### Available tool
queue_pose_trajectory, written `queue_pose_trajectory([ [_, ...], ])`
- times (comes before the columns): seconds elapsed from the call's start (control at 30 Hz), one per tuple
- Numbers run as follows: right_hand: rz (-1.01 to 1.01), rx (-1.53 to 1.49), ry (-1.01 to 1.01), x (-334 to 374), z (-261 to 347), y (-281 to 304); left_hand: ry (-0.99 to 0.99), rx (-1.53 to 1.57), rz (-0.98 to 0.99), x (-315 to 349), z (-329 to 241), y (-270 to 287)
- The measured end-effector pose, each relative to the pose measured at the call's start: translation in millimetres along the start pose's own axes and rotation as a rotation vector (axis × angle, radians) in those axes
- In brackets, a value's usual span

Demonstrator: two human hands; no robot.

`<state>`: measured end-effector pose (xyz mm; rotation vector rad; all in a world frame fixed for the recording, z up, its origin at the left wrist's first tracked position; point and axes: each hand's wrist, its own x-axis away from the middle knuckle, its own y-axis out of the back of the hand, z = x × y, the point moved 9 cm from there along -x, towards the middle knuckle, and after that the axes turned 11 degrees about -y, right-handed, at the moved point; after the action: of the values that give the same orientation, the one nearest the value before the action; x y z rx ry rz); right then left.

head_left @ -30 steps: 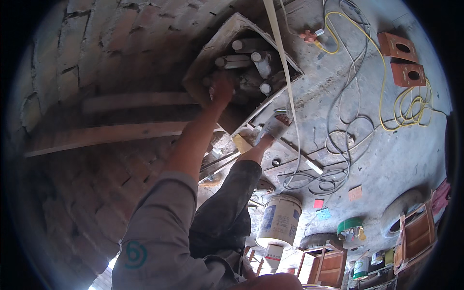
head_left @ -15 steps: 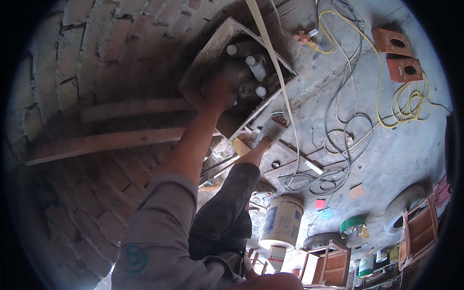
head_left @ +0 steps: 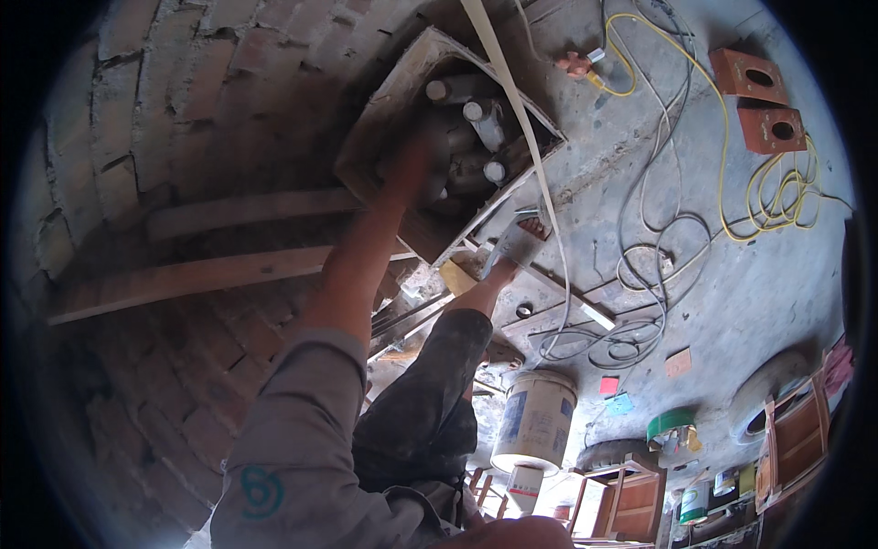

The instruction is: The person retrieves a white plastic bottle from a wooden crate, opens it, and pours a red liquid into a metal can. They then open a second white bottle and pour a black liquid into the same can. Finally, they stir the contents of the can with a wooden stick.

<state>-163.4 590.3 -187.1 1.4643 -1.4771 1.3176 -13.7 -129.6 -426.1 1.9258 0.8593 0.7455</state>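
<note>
My left hand [head_left: 422,165] reaches down into an open wooden box [head_left: 448,245] by the brick wall. Blur and shade hide its fingers, so I cannot tell whether it grips anything. Around it in the box lie several bottle-like containers with pale round ends, among them a tilted pale bottle [head_left: 485,125] just right of the hand. I cannot make out my right hand; only a blurred patch of skin shows at the bottom edge.
Long wooden boards [head_left: 197,280] lean left of the box. A pale strap [head_left: 519,110] hangs across its right side. Grey cables [head_left: 640,284] and a yellow cord [head_left: 722,183] coil on the floor. A white bucket [head_left: 535,421] stands near my leg; two red-brown blocks [head_left: 773,131] lie far right.
The view has shifted slightly. My left hand stays inside the box, still blurred, its forearm a little altered in angle. The containers look unchanged.
</note>
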Motion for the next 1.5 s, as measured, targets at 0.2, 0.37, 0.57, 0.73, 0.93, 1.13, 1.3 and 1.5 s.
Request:
queue_pose_trajectory([
  [0.2, 0.038, 0.082, 0.174, 15, -9, -31, -0.062, -0.226, 0.337, -20, -12, -10],
  [0.37, 0.178, 0.071, 0.344, 35, -24, -59, -0.046, 0.024, 0.205, -31, 23, -11],
  [0.57, 0.2, -0.214, 0.444, 37, -9, -70, -0.098, -0.1, 0.532, -104, 20, 11],
  [0.73, 0.496, -0.927, -0.216, 20, -58, -101, -0.002, -0.352, 0.513, -67, 95, 0],
  [0.93, 0.447, -0.911, -0.268, 34, -54, -96, 0.064, -0.184, 0.397, -58, 62, 2],
  [1.13, 0.3, -0.463, 0.068, 21, -46, -86, 0.078, -0.388, 0.458, -69, 65, -14],
  [1.3, 0.315, -0.59, -0.159, 42, -30, -76, 0.178, -0.125, 0.394, -76, 30, 41],
  [1.5, -0.001, -0.088, 0.445, -9, -55, -106, 0.25, -0.09, 0.508, -64, -19, 138],
])
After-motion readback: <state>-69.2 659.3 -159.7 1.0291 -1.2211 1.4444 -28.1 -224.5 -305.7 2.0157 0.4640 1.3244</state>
